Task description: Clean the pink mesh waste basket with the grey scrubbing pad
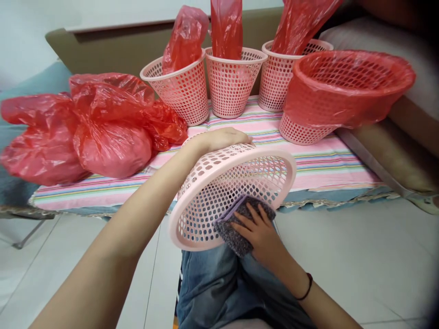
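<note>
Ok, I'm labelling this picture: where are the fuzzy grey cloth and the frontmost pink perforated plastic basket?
Fuzzy grey cloth (235, 242): head view, its lower part.
Frontmost pink perforated plastic basket (173, 228): head view, left side of its rim.

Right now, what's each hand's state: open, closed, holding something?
Left hand: laid over the tilted pink basket's outer side; how firmly it grips cannot be told.
Right hand: holding the grey cloth.

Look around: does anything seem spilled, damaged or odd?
Nothing looks spilled, and the held basket appears intact. One mismatch: the far-right basket has its red bag stretched over the outside, while three baskets to its left have bunched bags poking upward.
</note>
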### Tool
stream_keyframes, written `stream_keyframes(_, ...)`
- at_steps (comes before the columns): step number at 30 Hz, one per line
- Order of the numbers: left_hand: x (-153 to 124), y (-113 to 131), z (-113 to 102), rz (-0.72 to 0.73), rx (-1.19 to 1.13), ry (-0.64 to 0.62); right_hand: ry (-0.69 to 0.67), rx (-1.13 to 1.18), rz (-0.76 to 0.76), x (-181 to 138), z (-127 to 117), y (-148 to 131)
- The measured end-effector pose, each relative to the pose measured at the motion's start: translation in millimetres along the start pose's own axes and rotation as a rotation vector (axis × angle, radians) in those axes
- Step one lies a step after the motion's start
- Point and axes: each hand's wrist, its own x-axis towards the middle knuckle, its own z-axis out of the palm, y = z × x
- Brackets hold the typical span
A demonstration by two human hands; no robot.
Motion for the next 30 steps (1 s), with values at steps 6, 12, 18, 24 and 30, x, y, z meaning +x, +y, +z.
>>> stream_keyframes(6,-14.8,1.3,6.2,0.031,-0.082,0.076,-0.012,0.085,0.142,3.2,1.7,-12.0)
stream_keyframes(12,-23.9,-2.9,9.8,0.034,-0.179,0.134,-0.090,0.749,0.167,25.6,5.2,-74.4)
stream_keyframes(18,-25.4,-9.6,9.8,0.052,-0.209,0.166,0.071,1.458,0.181,55.2,7.8,-96.9)
stream_keyframes(24,-29.0,-11.9,10.6,0.081,-0.212,0.174,-0.223,0.728,-0.071,38.5,-2.4,-56.2)
stream_keyframes(30,-22.9,-11.1,5.1,0.016,-0.131,0.143,-0.212,0.233,-0.046,60.1,-23.3,-18.6)
